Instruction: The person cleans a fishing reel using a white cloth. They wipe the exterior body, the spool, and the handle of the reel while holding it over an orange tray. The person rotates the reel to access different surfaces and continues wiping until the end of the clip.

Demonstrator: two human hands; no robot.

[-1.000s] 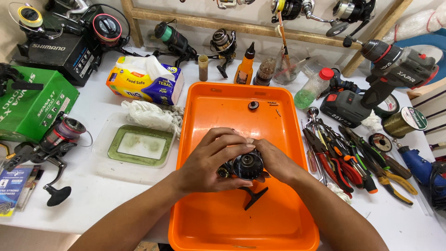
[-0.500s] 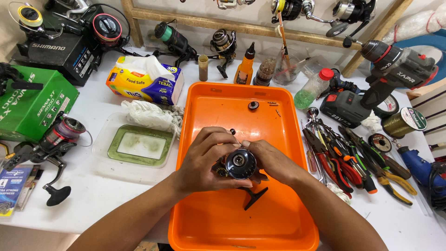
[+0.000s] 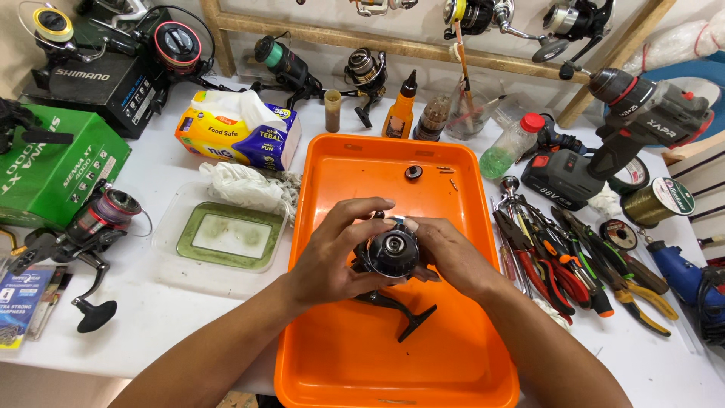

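left hand (image 3: 332, 253) gripping black reel body (image 3: 391, 255) | right hand (image 3: 445, 253) gripping same reel | over orange tray (image 3: 355, 355) | pliers (image 3: 574, 279) right on desk (image 3: 189, 317)

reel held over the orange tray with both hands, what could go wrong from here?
1. The small round cap and screws lie loose at the far end of the orange tray; a nudge could scatter them.
2. Left hand and right hand hold the black reel in the air; a slip of the grip could drop it onto its handle.
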